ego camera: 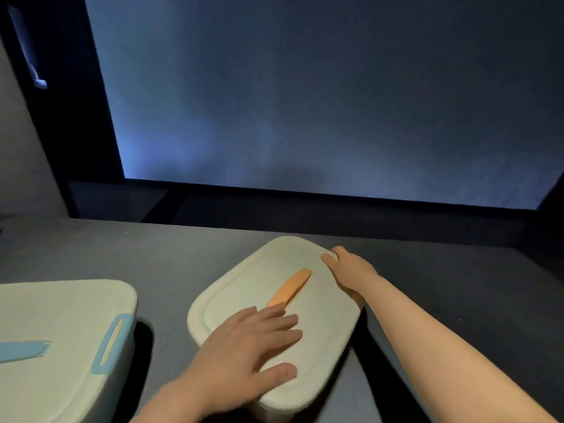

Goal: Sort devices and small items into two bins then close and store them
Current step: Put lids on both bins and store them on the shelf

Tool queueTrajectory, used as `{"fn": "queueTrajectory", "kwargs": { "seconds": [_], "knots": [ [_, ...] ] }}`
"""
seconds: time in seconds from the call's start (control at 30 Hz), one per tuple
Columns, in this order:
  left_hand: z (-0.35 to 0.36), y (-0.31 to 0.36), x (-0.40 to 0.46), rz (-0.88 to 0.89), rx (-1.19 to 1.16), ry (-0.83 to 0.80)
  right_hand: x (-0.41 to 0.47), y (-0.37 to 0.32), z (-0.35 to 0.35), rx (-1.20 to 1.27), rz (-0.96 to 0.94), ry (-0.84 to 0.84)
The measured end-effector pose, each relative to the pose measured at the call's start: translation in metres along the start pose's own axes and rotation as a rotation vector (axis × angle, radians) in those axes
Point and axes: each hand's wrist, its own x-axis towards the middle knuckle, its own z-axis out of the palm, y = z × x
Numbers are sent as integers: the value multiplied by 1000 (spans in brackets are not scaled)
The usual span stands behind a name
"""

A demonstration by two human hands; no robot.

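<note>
While the left hand (244,346) lies flat on the near end of the cream lid (320,331), its fingers (283,331) are straight and slightly spread, pressing down on the lid's surface, with the thumb (274,372) stretched along the near edge. Just beyond the fingertips, the orange handle strip (291,288) runs along the middle of the lid; its near end touches or slips under the index finger. Under the lid sits the bin with the orange handle (268,412), angled on the grey bench (152,254). Farther off, the right hand (351,273) rests on the lid's far right edge, its thumb (329,260) lying on top of the lid and its other fingers dropped over the rim, where how far they curl cannot be seen. To the left, well apart from both hands, a second bin (61,346) stands closed, with a blue clip (111,343) on its side and a blue handle strip (24,351) on top. Behind the bench rises a dim blue wall (335,102).
</note>
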Motion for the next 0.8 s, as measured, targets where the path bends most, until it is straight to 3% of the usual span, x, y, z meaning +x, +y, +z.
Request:
{"fn": "queueTrajectory", "kwargs": {
  "seconds": [0.1,0.2,0.37,0.5,0.67,0.8],
  "knots": [
    [-15,-18,-10,12,-51,-8,-51,18,1,70,150,43],
    [-16,-19,-13,-83,-41,4,-109,29,6,77,260,108],
    [10,23,1,-130,2,115,-187,25,20,131,343,198],
    [28,54,26,-105,60,113,-210,27,25,238,328,195],
    [45,81,53,-45,113,55,-223,39,31,541,351,222],
    [48,80,57,-25,84,30,-214,55,24,585,375,233]
  ]
}}
